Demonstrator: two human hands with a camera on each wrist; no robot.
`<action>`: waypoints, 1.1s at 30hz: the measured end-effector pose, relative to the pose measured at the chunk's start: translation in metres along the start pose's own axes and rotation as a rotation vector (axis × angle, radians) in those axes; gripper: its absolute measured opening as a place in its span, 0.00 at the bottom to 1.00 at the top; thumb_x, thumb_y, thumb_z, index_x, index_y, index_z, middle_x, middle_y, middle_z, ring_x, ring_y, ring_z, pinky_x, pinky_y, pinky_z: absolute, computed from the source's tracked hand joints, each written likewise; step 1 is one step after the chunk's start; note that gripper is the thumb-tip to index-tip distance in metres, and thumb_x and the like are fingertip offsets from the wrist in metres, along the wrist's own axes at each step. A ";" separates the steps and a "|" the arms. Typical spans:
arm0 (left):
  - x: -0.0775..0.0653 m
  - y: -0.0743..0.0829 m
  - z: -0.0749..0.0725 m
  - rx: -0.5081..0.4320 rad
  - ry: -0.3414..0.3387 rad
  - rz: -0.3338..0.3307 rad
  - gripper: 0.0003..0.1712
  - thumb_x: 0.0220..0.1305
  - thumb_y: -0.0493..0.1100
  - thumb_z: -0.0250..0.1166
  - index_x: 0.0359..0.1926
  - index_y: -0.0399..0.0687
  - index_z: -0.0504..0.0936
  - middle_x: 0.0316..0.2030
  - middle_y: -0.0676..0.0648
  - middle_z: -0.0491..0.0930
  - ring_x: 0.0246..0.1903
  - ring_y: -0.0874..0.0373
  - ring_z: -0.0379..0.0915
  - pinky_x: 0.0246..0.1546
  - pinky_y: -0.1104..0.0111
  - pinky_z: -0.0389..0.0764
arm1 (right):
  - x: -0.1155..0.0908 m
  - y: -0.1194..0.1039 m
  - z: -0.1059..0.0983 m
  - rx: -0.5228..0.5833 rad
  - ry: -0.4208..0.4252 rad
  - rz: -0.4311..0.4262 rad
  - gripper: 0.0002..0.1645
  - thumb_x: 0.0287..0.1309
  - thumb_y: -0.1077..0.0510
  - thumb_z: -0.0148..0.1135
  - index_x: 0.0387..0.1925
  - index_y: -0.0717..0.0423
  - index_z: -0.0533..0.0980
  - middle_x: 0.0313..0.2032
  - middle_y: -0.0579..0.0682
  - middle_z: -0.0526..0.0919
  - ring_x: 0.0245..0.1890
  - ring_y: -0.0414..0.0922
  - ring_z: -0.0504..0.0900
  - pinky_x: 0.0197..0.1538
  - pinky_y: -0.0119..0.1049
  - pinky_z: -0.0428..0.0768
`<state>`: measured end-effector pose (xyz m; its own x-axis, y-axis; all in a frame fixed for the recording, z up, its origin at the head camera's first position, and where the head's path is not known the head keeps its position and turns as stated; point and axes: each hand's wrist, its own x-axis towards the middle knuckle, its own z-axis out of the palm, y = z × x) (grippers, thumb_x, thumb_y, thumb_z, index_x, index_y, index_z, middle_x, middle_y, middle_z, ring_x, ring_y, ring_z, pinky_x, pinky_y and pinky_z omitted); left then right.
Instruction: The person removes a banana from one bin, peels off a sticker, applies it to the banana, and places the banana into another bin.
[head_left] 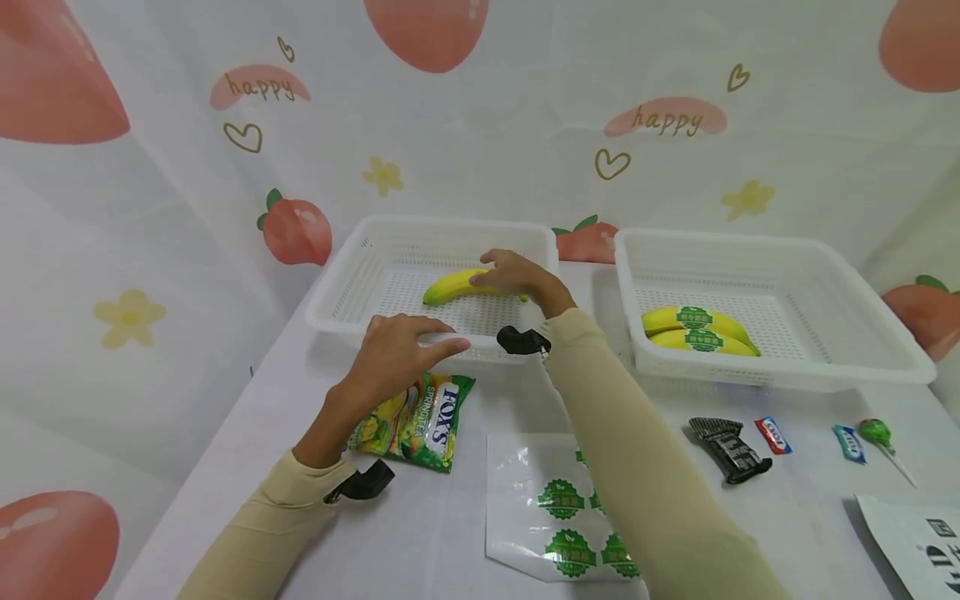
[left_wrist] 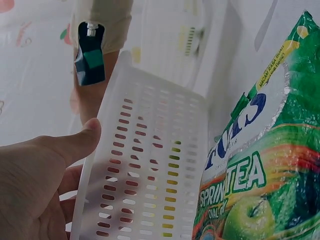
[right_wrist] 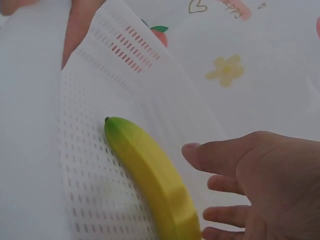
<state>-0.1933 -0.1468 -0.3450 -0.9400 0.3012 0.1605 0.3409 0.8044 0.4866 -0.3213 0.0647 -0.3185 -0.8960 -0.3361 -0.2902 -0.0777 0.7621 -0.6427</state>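
Right hand point(head_left: 520, 275) is held released near a banana point(head_left: 450, 287) in a basket point(head_left: 450, 237); left hand point(head_left: 393, 354) is placed at its rim point(head_left: 483, 343), grip unclear.

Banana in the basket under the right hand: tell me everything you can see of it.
One banana, gently curved with faint lengthwise ridges. Mostly yellow, shading to green at the end that points left in the head view, with a small dark tip there. Skin looks smooth and whole; real or artificial, I can't tell. It lies on the perforated floor of the basket. The right hand is over it, hiding part; whether the fingers touch it isn't clear.
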 end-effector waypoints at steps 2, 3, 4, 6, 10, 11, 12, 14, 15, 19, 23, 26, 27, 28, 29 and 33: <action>0.000 0.000 0.000 -0.003 0.001 0.002 0.30 0.68 0.68 0.69 0.56 0.51 0.91 0.51 0.48 0.91 0.61 0.44 0.80 0.57 0.47 0.65 | 0.001 0.001 0.003 0.003 -0.006 0.000 0.41 0.77 0.45 0.58 0.81 0.57 0.59 0.79 0.57 0.63 0.75 0.56 0.66 0.77 0.54 0.65; 0.000 0.000 0.000 -0.004 0.001 0.003 0.30 0.68 0.68 0.69 0.56 0.52 0.91 0.51 0.48 0.91 0.61 0.44 0.80 0.57 0.47 0.66 | 0.002 0.001 0.003 0.003 -0.006 0.000 0.41 0.77 0.46 0.58 0.81 0.57 0.59 0.79 0.57 0.63 0.75 0.56 0.66 0.77 0.55 0.65; 0.000 0.000 0.000 -0.002 0.003 0.006 0.30 0.68 0.68 0.69 0.56 0.51 0.91 0.51 0.48 0.91 0.61 0.44 0.80 0.58 0.47 0.66 | 0.002 0.002 0.004 -0.001 -0.003 -0.004 0.40 0.77 0.46 0.58 0.81 0.57 0.60 0.79 0.57 0.64 0.75 0.56 0.66 0.76 0.55 0.66; 0.001 0.001 0.000 0.001 0.004 0.010 0.30 0.68 0.68 0.69 0.56 0.52 0.91 0.51 0.48 0.91 0.61 0.44 0.80 0.58 0.46 0.66 | 0.001 0.003 0.004 -0.005 0.007 -0.009 0.38 0.77 0.48 0.58 0.80 0.57 0.62 0.78 0.58 0.65 0.75 0.56 0.67 0.76 0.54 0.67; 0.001 0.002 0.000 0.004 0.008 0.010 0.31 0.67 0.68 0.69 0.56 0.51 0.91 0.50 0.48 0.91 0.59 0.44 0.81 0.57 0.47 0.66 | 0.001 0.005 0.004 -0.011 0.026 -0.011 0.34 0.76 0.51 0.61 0.77 0.56 0.67 0.76 0.60 0.68 0.75 0.57 0.68 0.75 0.53 0.69; 0.001 0.002 0.000 0.004 0.010 0.009 0.31 0.67 0.68 0.70 0.56 0.51 0.91 0.49 0.48 0.91 0.58 0.44 0.81 0.56 0.48 0.66 | 0.001 0.005 0.003 -0.012 0.024 -0.008 0.35 0.75 0.52 0.62 0.77 0.56 0.67 0.76 0.61 0.68 0.75 0.57 0.68 0.76 0.52 0.68; 0.001 0.002 0.000 0.004 0.011 0.010 0.30 0.67 0.68 0.70 0.56 0.51 0.91 0.49 0.48 0.91 0.58 0.44 0.81 0.56 0.48 0.66 | 0.001 0.005 0.003 -0.014 0.016 -0.005 0.35 0.74 0.53 0.63 0.78 0.55 0.67 0.76 0.61 0.67 0.76 0.57 0.67 0.76 0.52 0.67; 0.000 0.002 0.000 0.006 0.012 0.008 0.30 0.67 0.68 0.70 0.55 0.51 0.91 0.49 0.48 0.91 0.58 0.44 0.82 0.55 0.48 0.66 | 0.002 0.005 0.004 -0.029 -0.006 0.003 0.37 0.73 0.54 0.64 0.78 0.54 0.66 0.77 0.61 0.66 0.76 0.57 0.66 0.77 0.52 0.66; 0.000 0.001 0.000 0.008 0.013 0.011 0.30 0.67 0.68 0.69 0.55 0.51 0.91 0.49 0.48 0.91 0.58 0.44 0.82 0.55 0.48 0.66 | 0.003 0.005 0.004 -0.034 -0.018 0.011 0.38 0.72 0.55 0.65 0.79 0.53 0.65 0.77 0.61 0.65 0.76 0.57 0.66 0.77 0.51 0.66; 0.000 0.001 0.001 0.007 0.013 0.010 0.30 0.67 0.68 0.69 0.55 0.52 0.92 0.49 0.49 0.91 0.59 0.45 0.82 0.55 0.48 0.66 | 0.005 0.006 0.006 -0.011 -0.063 0.079 0.39 0.70 0.59 0.67 0.79 0.49 0.65 0.77 0.58 0.66 0.72 0.56 0.71 0.73 0.53 0.72; 0.000 0.000 0.003 -0.002 0.019 0.014 0.30 0.67 0.68 0.69 0.54 0.52 0.92 0.48 0.50 0.91 0.58 0.46 0.82 0.55 0.49 0.66 | 0.005 0.007 0.008 0.045 -0.089 0.152 0.38 0.70 0.64 0.66 0.77 0.48 0.67 0.76 0.55 0.66 0.67 0.57 0.75 0.66 0.55 0.79; 0.000 0.000 0.003 -0.008 0.021 0.014 0.30 0.67 0.68 0.69 0.54 0.52 0.92 0.48 0.51 0.91 0.58 0.46 0.82 0.54 0.50 0.66 | 0.005 0.005 0.009 0.052 -0.108 0.176 0.38 0.70 0.67 0.66 0.77 0.49 0.68 0.75 0.56 0.66 0.66 0.57 0.76 0.61 0.52 0.84; 0.000 0.000 0.003 -0.007 0.022 0.015 0.30 0.67 0.68 0.69 0.55 0.52 0.92 0.48 0.51 0.91 0.58 0.46 0.82 0.54 0.50 0.66 | 0.005 0.005 0.009 0.046 -0.115 0.178 0.38 0.69 0.68 0.66 0.77 0.49 0.67 0.75 0.56 0.66 0.65 0.57 0.77 0.59 0.50 0.85; 0.000 0.000 0.004 -0.006 0.021 0.014 0.30 0.67 0.69 0.69 0.55 0.52 0.92 0.48 0.51 0.91 0.58 0.46 0.82 0.54 0.50 0.66 | 0.004 0.004 0.008 0.043 -0.119 0.181 0.38 0.69 0.68 0.66 0.77 0.50 0.67 0.74 0.56 0.66 0.64 0.56 0.78 0.58 0.48 0.86; 0.000 0.000 0.004 -0.003 0.020 0.013 0.30 0.67 0.69 0.69 0.55 0.53 0.92 0.48 0.51 0.91 0.58 0.46 0.82 0.54 0.50 0.66 | 0.003 0.004 0.007 0.040 -0.124 0.179 0.38 0.69 0.69 0.66 0.76 0.51 0.68 0.74 0.56 0.67 0.63 0.56 0.78 0.57 0.47 0.86; 0.000 -0.001 0.003 0.020 0.020 0.014 0.30 0.67 0.69 0.69 0.55 0.53 0.92 0.48 0.51 0.91 0.58 0.46 0.82 0.55 0.49 0.66 | -0.003 -0.001 0.001 0.048 -0.148 0.124 0.38 0.68 0.70 0.67 0.76 0.54 0.67 0.73 0.59 0.68 0.64 0.55 0.78 0.58 0.46 0.86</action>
<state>-0.1934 -0.1463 -0.3477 -0.9353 0.3020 0.1843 0.3537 0.8105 0.4668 -0.3181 0.0643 -0.3178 -0.8231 -0.3216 -0.4680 0.0533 0.7767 -0.6276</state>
